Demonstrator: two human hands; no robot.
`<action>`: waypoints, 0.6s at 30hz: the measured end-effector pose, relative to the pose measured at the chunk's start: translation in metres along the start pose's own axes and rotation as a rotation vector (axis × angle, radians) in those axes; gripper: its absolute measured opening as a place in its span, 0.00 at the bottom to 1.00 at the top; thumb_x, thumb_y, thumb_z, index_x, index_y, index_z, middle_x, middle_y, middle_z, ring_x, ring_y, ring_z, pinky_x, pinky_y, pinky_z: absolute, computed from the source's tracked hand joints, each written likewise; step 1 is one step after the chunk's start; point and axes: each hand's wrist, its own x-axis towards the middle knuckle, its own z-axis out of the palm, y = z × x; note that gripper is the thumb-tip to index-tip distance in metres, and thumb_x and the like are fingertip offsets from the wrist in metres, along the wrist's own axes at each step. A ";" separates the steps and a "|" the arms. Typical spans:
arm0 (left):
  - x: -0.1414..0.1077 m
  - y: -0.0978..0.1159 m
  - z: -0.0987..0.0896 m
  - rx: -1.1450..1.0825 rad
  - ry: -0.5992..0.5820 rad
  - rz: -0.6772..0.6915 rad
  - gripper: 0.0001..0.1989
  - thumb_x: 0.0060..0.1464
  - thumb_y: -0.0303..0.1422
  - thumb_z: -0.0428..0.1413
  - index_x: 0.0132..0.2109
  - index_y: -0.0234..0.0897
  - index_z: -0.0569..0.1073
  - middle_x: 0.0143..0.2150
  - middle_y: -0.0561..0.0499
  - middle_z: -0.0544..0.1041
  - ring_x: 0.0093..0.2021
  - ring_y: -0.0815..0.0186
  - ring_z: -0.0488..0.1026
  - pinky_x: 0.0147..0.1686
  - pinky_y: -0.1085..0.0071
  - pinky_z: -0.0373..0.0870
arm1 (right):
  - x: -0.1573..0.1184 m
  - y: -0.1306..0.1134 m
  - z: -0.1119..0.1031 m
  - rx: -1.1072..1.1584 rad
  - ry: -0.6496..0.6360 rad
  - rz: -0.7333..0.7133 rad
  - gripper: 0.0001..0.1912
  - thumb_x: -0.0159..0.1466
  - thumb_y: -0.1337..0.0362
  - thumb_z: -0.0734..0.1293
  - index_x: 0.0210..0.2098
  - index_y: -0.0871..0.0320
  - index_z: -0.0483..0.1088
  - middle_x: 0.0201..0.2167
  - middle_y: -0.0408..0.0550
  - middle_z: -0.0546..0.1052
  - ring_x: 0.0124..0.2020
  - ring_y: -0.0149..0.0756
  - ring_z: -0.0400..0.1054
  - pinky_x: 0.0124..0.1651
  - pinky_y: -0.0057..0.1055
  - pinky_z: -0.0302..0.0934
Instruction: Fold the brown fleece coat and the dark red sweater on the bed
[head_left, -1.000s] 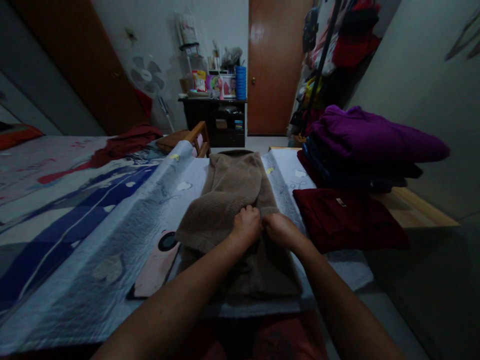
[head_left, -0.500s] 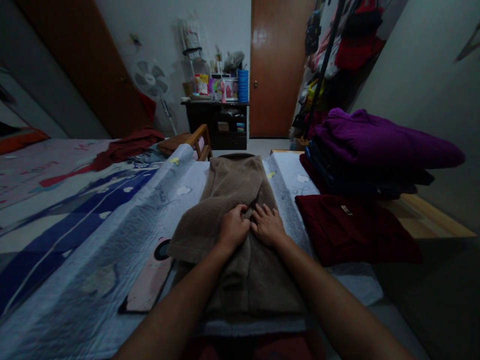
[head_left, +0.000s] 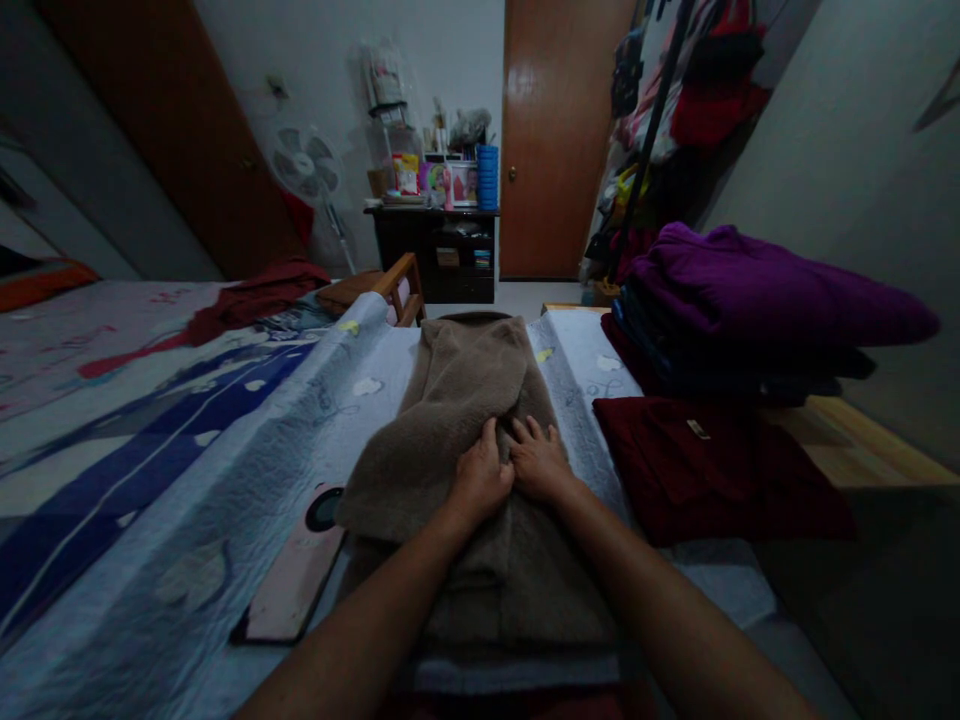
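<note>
- Rested left hand (head_left: 480,475) on brown fleece garment (head_left: 474,365); couldn't tell whether pinching.
- Spread right hand (head_left: 538,458) just beside, grip released.
- Saw garment partly folded on pale-blue quilted sheet (head_left: 364,415).
- Looked like straightening folds; next seemed to call for tucking left-side flap (head_left: 379,490).

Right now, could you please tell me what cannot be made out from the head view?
All in the head view:
- Underside of the brown fleece garment: hidden by its own upper layers.
- Palms of the left hand and right hand: turned down, hidden by the backs of the hands.
- Any print on the pale label of the folded maroon garment: too small and dim.
- Top of the wooden door: cut off by the upper edge.
</note>
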 end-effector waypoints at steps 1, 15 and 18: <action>0.001 -0.001 0.000 -0.044 0.013 -0.014 0.38 0.49 0.27 0.54 0.66 0.28 0.51 0.40 0.46 0.77 0.43 0.61 0.76 0.43 0.69 0.68 | 0.000 0.000 -0.001 0.006 -0.008 0.001 0.28 0.67 0.55 0.57 0.65 0.50 0.58 0.71 0.53 0.50 0.69 0.61 0.40 0.62 0.66 0.39; 0.000 -0.006 0.006 -0.090 0.062 0.003 0.26 0.60 0.27 0.45 0.65 0.31 0.54 0.41 0.44 0.77 0.42 0.61 0.76 0.45 0.66 0.69 | 0.000 0.008 0.009 0.150 0.113 -0.003 0.23 0.66 0.63 0.57 0.60 0.56 0.64 0.68 0.51 0.57 0.69 0.51 0.44 0.66 0.57 0.38; -0.002 -0.005 0.012 0.042 0.012 0.113 0.20 0.61 0.27 0.45 0.59 0.35 0.63 0.49 0.42 0.75 0.49 0.60 0.74 0.50 0.66 0.68 | 0.003 0.017 0.008 0.289 0.169 0.040 0.24 0.66 0.67 0.56 0.61 0.57 0.63 0.63 0.51 0.65 0.66 0.42 0.54 0.66 0.48 0.44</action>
